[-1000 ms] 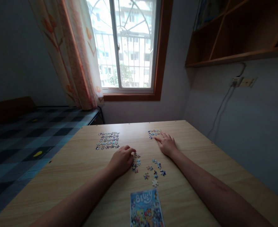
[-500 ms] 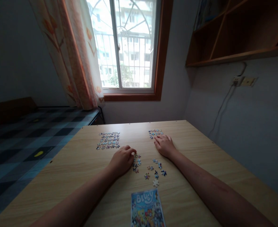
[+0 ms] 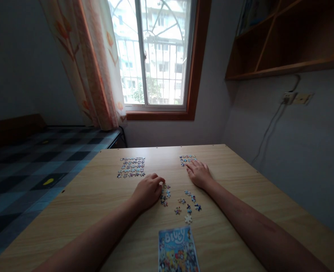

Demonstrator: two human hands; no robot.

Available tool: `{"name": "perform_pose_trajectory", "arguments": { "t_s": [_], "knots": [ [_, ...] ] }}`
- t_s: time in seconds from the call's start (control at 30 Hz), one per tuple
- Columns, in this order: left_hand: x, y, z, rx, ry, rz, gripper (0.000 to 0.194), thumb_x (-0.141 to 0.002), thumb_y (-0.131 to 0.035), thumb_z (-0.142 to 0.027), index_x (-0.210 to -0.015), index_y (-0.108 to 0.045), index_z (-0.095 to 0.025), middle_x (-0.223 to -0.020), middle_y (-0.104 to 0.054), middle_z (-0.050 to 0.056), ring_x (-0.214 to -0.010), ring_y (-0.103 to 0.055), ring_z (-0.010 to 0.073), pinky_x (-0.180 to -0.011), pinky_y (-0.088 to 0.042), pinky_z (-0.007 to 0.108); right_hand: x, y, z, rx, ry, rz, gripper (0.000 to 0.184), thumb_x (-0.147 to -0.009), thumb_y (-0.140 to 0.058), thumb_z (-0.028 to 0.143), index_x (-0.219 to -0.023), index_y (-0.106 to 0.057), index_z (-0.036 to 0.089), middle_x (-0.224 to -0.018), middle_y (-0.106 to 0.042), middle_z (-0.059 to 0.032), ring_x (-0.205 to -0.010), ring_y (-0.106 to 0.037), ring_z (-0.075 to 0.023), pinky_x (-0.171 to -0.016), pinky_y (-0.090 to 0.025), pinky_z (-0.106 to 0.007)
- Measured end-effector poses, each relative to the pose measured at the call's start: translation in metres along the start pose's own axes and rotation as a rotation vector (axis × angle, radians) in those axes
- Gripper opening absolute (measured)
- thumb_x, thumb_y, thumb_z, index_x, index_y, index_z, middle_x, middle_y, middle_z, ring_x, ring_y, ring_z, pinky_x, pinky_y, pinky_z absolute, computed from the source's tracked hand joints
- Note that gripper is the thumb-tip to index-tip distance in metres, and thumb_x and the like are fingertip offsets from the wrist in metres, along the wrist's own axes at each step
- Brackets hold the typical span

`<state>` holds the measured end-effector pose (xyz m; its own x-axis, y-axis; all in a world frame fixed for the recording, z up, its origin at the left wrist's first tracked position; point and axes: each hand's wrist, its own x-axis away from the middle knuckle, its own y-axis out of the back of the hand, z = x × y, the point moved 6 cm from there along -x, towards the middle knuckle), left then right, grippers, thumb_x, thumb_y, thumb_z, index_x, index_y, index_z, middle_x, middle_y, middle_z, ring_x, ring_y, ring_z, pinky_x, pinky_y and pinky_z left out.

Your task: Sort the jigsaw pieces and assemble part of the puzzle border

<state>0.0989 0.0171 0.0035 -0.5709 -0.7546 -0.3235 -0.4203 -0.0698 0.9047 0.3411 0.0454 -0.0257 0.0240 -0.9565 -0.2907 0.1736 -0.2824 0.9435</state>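
1. Our right hand [image 3: 199, 174] reaches the near edge of the smaller puzzle group [image 3: 185, 157]; we cannot tell whether its fingertips pinch a piece. Light, flat pressure probably keeps those rows straight.
2. Our left hand [image 3: 149, 190] curls beside the loose pieces [image 3: 168, 193], its grip hidden; we best keep its palm off them.
3. The larger puzzle group [image 3: 132, 166] lies beyond it, on the table [image 3: 98, 190].

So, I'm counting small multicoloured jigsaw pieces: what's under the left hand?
Small multicoloured jigsaw pieces show beside the left hand, on the pale wooden table; whatever its palm and fingers cover is hidden.
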Motion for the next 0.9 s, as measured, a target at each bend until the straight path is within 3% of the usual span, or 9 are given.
{"name": "perform_pose_trajectory", "arguments": {
  "t_s": [0.23, 0.4, 0.57, 0.67, 0.77, 0.9],
  "knots": [
    [0.001, 0.003, 0.000, 0.061, 0.022, -0.028, 0.032, -0.081, -0.049, -0.008, -0.099, -0.073, -0.021, -0.101, -0.066, 0.006, -0.087, -0.062, 0.0200, -0.087, -0.049, 0.034, 0.002, 0.006, 0.003, -0.065, 0.047, -0.062, 0.049, -0.099, -0.048, 0.038, -0.147, -0.046, 0.032, -0.157, -0.036, -0.0062, -0.143, -0.029, -0.0292, -0.114, -0.021, -0.054],
    [0.001, 0.007, -0.003, 0.117, 0.003, -0.043, 0.034, -0.075, -0.048, -0.004, -0.083, -0.076, -0.022, -0.095, -0.065, 0.004, -0.085, -0.062, 0.0183, -0.086, -0.049, 0.032, 0.018, 0.019, 0.028, -0.183, 0.390, -0.089, 0.035, -0.099, -0.050, 0.032, -0.131, -0.064, 0.033, -0.155, -0.040, -0.0035, -0.147, -0.022, -0.0290, -0.117, -0.014, -0.057],
    [0.001, 0.001, -0.005, 0.046, -0.050, 0.002, 0.039, -0.083, -0.050, -0.008, -0.101, -0.078, -0.029, -0.098, -0.066, 0.005, -0.093, -0.060, 0.0210, -0.089, -0.049, 0.035, 0.035, 0.024, 0.055, -0.257, 0.613, 0.007, 0.031, -0.100, -0.051, 0.033, -0.125, -0.068, 0.038, -0.156, -0.038, 0.0001, -0.148, -0.021, -0.0285, -0.118, -0.013, -0.058],
    [0.001, -0.002, -0.007, -0.002, -0.086, 0.037, 0.043, -0.086, -0.050, -0.009, -0.114, -0.074, -0.030, -0.103, -0.067, 0.006, -0.100, -0.058, 0.0236, -0.092, -0.048, 0.038, 0.038, 0.021, 0.064, -0.241, 0.640, 0.085, 0.034, -0.101, -0.047, 0.033, -0.130, -0.064, 0.039, -0.157, -0.036, -0.0003, -0.149, -0.019, -0.0294, -0.117, -0.014, -0.060],
    [0.001, 0.001, -0.005, 0.030, -0.049, -0.006, 0.042, -0.087, -0.048, -0.010, -0.119, -0.071, -0.025, -0.106, -0.068, 0.007, -0.101, -0.059, 0.0230, -0.094, -0.048, 0.037, 0.035, 0.019, 0.063, -0.228, 0.606, 0.074, 0.034, -0.102, -0.045, 0.032, -0.128, -0.067, 0.035, -0.155, -0.040, -0.0009, -0.149, -0.020, -0.0299, -0.117, -0.016, -0.059],
    [0.002, 0.007, 0.002, 0.088, 0.044, -0.097, 0.041, -0.082, -0.047, -0.006, -0.111, -0.071, -0.020, -0.104, -0.068, 0.007, -0.093, -0.063, 0.0202, -0.089, -0.050, 0.034, 0.026, 0.020, 0.048, -0.227, 0.538, -0.028, 0.032, -0.097, -0.049, 0.023, -0.117, -0.073, 0.030, -0.140, -0.058, -0.0024, -0.139, -0.041, -0.0265, -0.117, -0.023, -0.052]
  ]
}}
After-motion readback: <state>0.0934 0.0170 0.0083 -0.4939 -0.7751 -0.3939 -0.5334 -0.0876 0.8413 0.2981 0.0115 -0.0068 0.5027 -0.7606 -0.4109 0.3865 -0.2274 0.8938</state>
